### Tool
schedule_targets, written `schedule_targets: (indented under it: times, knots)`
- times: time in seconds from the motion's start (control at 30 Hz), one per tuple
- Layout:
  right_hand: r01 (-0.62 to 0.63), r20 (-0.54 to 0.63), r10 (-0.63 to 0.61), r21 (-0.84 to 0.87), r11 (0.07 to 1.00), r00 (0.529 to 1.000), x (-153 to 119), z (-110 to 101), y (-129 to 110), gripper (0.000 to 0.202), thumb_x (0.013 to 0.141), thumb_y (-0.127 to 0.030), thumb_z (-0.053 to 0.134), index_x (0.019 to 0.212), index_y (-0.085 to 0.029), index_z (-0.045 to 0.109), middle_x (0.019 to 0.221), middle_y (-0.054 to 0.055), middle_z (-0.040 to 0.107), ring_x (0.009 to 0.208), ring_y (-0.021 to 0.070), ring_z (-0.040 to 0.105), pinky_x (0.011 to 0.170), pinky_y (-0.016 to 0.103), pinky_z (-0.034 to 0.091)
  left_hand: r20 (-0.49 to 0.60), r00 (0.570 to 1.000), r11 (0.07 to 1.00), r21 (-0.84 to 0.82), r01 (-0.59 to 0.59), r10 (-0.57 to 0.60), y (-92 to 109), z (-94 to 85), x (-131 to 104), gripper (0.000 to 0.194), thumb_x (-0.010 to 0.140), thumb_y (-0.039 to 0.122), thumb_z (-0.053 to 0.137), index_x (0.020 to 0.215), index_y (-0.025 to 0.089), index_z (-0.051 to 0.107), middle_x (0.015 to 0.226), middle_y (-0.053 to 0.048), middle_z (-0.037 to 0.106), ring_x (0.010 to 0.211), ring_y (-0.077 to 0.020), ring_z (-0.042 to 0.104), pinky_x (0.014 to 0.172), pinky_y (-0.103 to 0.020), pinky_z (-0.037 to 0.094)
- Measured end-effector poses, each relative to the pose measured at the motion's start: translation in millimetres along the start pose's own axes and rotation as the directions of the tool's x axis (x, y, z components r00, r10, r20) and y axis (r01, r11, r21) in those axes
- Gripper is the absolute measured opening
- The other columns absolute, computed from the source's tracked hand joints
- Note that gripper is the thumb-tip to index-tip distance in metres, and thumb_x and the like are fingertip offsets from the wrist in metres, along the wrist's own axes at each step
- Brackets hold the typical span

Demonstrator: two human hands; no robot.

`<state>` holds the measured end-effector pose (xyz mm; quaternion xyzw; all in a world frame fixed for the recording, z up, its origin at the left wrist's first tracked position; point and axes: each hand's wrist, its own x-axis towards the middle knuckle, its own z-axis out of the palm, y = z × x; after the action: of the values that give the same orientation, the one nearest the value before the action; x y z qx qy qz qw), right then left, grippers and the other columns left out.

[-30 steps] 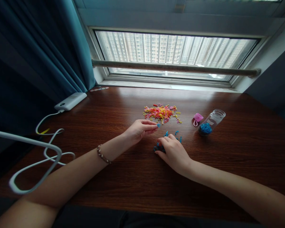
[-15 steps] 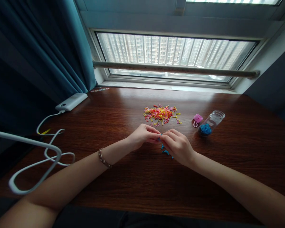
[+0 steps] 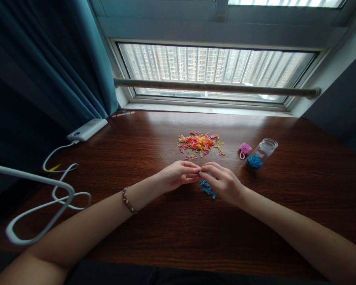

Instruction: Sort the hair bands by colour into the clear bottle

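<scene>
Head view: your left hand (image 3: 178, 175) pinches a small blue piece (image 3: 198, 173) at its fingertips, just beyond the loose blue pieces (image 3: 207, 190) on the table (image 3: 166, 233); I cannot tell whether your right hand (image 3: 225, 183) clamps it too. Pinch lightly, tips only, and steer clear of the multicoloured pile (image 3: 200, 142).

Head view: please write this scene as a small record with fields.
Left hand: pinching a blue piece
Right hand: fingertips close to the left's; grip unclear
Loose blue pieces: on the table, by the right hand
Pile: red, yellow, pink; beyond the hands
Jar: open, blue contents
Cap: pink, left of jar
</scene>
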<state>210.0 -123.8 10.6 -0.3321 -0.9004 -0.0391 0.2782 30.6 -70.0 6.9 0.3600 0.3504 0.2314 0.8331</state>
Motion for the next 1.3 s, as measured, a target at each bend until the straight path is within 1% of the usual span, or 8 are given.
schedule_targets:
  times: [0.17,0.33,0.57,0.67,0.87,1.03,1.17,1.3]
  knots:
    - [-0.068,-0.073,0.075,0.097,0.993,0.995,-1.8,1.1,3.3,0.023,0.087,-0.016,0.038,0.091,-0.017,0.06,0.091,0.009,0.058,0.082,0.016,0.053,0.071,0.028,0.046,-0.017,1.0,1.0,0.022,-0.021,0.021,-0.5,-1.4,1.3,0.013,0.062,0.01,0.072,0.073,0.008,0.067,0.074,-0.006,0.066,0.072,-0.0093,0.06,0.075,-0.019,0.047]
    - [-0.175,-0.13,0.23,0.337,0.925,0.965,1.0,4.4,6.3,0.02,0.085,-0.017,0.042,0.086,-0.02,0.061,0.089,0.006,0.059,0.081,0.013,0.055,0.071,0.025,0.046,-0.052,0.996,0.996,0.071,-0.063,0.066,-2.0,-3.8,2.8,0.015,0.059,0.011,0.073,0.073,0.009,0.068,0.075,-0.006,0.067,0.074,-0.0097,0.059,0.075,-0.018,0.045]
    - [-0.345,-0.049,0.419,0.486,0.803,0.907,6.5,1.5,6.9,0.01,0.079,-0.022,0.054,0.079,-0.019,0.063,0.081,0.005,0.059,0.072,0.0127,0.056,0.058,0.022,0.046,-0.027,0.993,0.984,0.144,-0.107,0.112,-3.4,1.4,-0.5,0.015,0.061,0.014,0.072,0.075,0.009,0.069,0.075,-0.006,0.068,0.074,-0.0101,0.059,0.077,-0.019,0.045]
    - [-0.355,-0.037,0.425,0.489,0.797,0.904,6.1,1.3,7.1,0.009,0.077,-0.021,0.056,0.078,-0.019,0.065,0.079,0.004,0.06,0.069,0.0121,0.056,0.056,0.021,0.045,-0.012,0.993,0.982,0.151,-0.117,0.12,-4.5,3.3,-1.7,0.018,0.061,0.016,0.072,0.078,0.008,0.069,0.078,-0.007,0.068,0.075,-0.0114,0.06,0.079,-0.02,0.044]
    - [-0.328,-0.132,0.406,0.394,0.859,0.904,3.6,5.2,6.0,0.01,0.076,-0.018,0.056,0.071,-0.018,0.065,0.075,0.004,0.06,0.065,0.0113,0.055,0.06,0.022,0.043,0.043,0.981,0.961,0.196,-0.194,0.19,-6.1,5.8,-1.6,0.027,0.064,0.026,0.07,0.084,0.008,0.069,0.089,-0.011,0.068,0.084,-0.017,0.061,0.082,-0.026,0.044]
    - [-0.33,-0.171,0.418,0.385,0.862,0.892,3.8,7.0,3.5,0.007,0.073,-0.016,0.058,0.069,-0.017,0.064,0.074,0.003,0.06,0.064,0.0108,0.055,0.058,0.021,0.043,0.041,0.971,0.927,0.291,-0.236,0.234,-6.5,8.0,-3.3,0.03,0.063,0.026,0.071,0.088,0.01,0.068,0.083,-0.008,0.069,0.075,-0.0157,0.062,0.078,-0.027,0.047]
    - [-0.31,-0.201,0.418,0.416,0.855,0.886,4.1,6.8,2.7,0.006,0.073,-0.016,0.059,0.071,-0.018,0.064,0.074,0.003,0.06,0.065,0.0107,0.055,0.059,0.021,0.044,0.008,0.983,0.965,0.191,-0.181,0.183,-6.1,7.5,-3.3,0.027,0.062,0.024,0.072,0.085,0.01,0.068,0.082,-0.008,0.069,0.074,-0.015,0.063,0.08,-0.029,0.047]
    - [-0.275,-0.216,0.388,0.416,0.867,0.896,3.2,5.0,2.7,0.01,0.076,-0.015,0.055,0.075,-0.019,0.064,0.078,0.003,0.06,0.069,0.0111,0.056,0.062,0.022,0.045,-0.083,0.985,0.984,0.1,-0.145,0.154,-3.4,5.1,-1.5,0.022,0.057,0.015,0.075,0.077,0.01,0.068,0.079,-0.007,0.068,0.077,-0.0132,0.061,0.081,-0.024,0.047]
